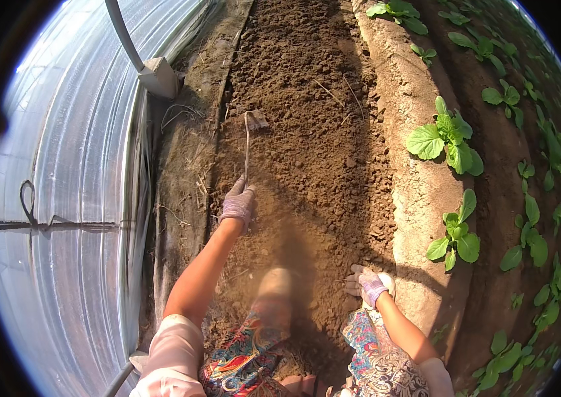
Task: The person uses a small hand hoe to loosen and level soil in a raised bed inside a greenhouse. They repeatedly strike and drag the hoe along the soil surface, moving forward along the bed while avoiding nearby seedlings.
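Observation:
My left hand [238, 202], in a pale lilac work glove, grips a short hand hoe. The hoe's thin bent metal shank [247, 149] points away from me, and its flat blade [259, 120] rests at the loose soil near the bed's left edge. My fist hides the handle. My right hand [362, 284], gloved alike, is low over the soil beside a light shoe [387, 284], fingers spread and nothing seen in them. Crumbly brown soil [305, 144] fills the strip ahead, finer and smoother close to my knees.
Clear plastic greenhouse film [72, 149] walls the left side, with a metal pole [124, 34] set in a concrete block [159, 78]. Dirty ground fabric [181, 159] edges the bed. A pale dry soil ridge [404, 124] runs along the right, beside leafy green seedlings [446, 139] in rows.

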The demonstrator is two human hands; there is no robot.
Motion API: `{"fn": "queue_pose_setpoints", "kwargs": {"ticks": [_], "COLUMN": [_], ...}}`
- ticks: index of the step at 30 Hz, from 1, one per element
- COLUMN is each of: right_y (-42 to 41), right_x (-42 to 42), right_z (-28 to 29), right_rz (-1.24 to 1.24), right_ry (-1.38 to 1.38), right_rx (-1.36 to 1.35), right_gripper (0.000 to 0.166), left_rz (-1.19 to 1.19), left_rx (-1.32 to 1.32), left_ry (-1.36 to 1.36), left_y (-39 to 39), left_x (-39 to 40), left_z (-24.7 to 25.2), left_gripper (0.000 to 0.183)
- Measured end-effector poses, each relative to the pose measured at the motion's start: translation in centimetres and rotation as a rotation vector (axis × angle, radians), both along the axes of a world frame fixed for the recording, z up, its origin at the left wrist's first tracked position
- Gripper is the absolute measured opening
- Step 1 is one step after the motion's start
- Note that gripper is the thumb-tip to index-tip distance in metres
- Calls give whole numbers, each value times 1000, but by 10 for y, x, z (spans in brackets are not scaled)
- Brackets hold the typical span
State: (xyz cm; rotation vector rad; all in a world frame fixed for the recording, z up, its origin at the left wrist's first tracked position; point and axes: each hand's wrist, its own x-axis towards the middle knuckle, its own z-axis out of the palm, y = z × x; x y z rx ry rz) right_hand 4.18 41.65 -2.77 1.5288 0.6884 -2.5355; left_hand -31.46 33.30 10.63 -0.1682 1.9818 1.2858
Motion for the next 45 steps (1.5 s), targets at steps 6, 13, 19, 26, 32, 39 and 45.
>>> {"fn": "queue_pose_setpoints", "kwargs": {"ticks": [6, 13, 19, 26, 32, 39, 45], "right_y": [2, 2, 3, 0, 4, 1, 3], "right_x": [-8, -4, -9, 5, 3, -1, 0], "right_z": [11, 7, 9, -8, -1, -1, 7], "right_rz": [32, 20, 38, -31, 1, 5, -15], "right_ry": [-19, -10, -33, 74, 70, 66, 67], "right_rx": [-20, -42, -49, -41, -81, -61, -72], "right_gripper": [41, 46, 46, 44, 47, 44, 42], "left_rz": [-633, -390, -869, -218, -685, -352, -1100], "left_rx": [97, 172, -149, 123, -39, 20, 53], "left_ry": [-97, 61, -51, -128, -348, -106, 23], "left_y": [-3, 43, 55, 92, 35, 35, -48], "left_x": [95, 92, 87, 79, 115, 84, 128], "left_z": [-29, 13, 14, 16, 21, 19, -3], "left_gripper": [50, 47, 43, 37, 53, 49, 45]}}
